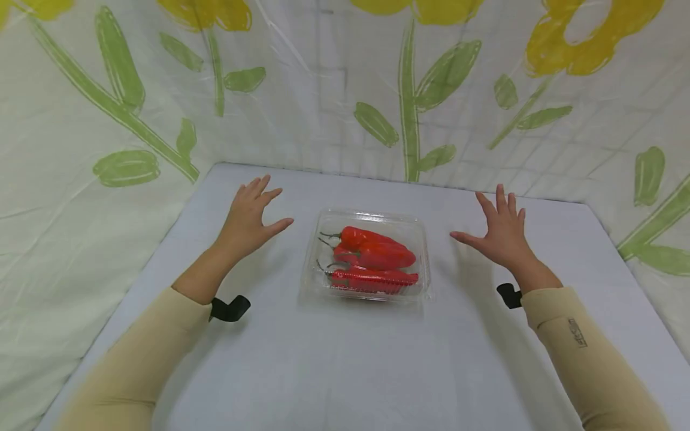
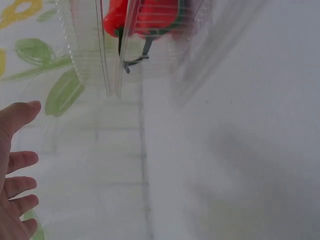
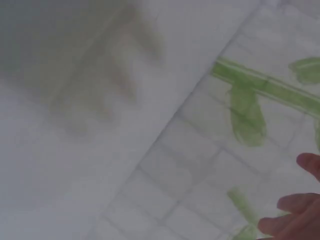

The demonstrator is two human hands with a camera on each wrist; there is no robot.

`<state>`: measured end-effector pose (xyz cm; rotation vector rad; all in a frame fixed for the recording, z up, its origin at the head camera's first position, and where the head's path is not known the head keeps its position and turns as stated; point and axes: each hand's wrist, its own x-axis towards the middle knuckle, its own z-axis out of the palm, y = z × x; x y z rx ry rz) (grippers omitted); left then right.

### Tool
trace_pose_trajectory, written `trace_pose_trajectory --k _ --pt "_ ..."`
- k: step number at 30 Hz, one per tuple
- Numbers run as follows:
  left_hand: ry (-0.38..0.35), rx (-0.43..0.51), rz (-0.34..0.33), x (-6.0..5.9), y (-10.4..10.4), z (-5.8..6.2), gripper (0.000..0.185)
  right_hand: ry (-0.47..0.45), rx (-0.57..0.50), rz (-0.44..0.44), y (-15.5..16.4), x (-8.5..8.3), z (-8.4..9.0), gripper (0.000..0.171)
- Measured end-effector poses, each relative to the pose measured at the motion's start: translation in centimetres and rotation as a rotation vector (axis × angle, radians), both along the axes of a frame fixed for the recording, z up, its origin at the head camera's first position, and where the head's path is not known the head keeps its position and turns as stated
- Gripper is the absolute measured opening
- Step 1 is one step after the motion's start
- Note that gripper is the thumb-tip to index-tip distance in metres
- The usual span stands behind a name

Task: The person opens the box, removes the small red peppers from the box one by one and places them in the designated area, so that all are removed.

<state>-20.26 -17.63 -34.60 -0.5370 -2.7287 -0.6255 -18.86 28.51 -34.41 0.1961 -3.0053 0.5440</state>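
In the middle of the head view, a clear plastic clamshell box (image 1: 311,263) with its lid down sits on the white table. Several red peppers (image 1: 377,254) with dark, thin stems lie inside it. My left hand (image 1: 247,218) hovers to the left of the box, fingers spread, touching nothing. On the other side, my right hand (image 1: 502,234) is held up with spread fingers, apart from the box. The left wrist view catches the end of the box and pepper stems (image 2: 147,46) along its top edge. Only fingertips of the right hand (image 3: 295,220) appear in the right wrist view.
The white tabletop (image 1: 334,365) extends around the box. A pale curtain with painted yellow flowers and green leaves (image 1: 447,75) hangs behind and beside the table. Black wrist mounts (image 1: 232,309) stick out below both sleeves.
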Motion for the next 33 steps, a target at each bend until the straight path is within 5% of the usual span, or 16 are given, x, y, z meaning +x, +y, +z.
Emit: trace_pose_trajectory --k 7,16,33 --pt "-0.125 0.229 0.008 2.2 1.1 0.4 0.054 -0.103 -0.199 -0.015 -1.0 1.4 1.0 0.087" --pt "-0.381 0.586 -0.015 4.8 1.9 0.5 0.041 -0.201 -0.431 -0.047 -2.2 3.2 0.8 0.069" --pt "-0.451 0.792 0.008 7.0 2.9 -1.6 0.038 -0.232 -0.836 -0.206 -4.8 6.5 -2.3 0.057"
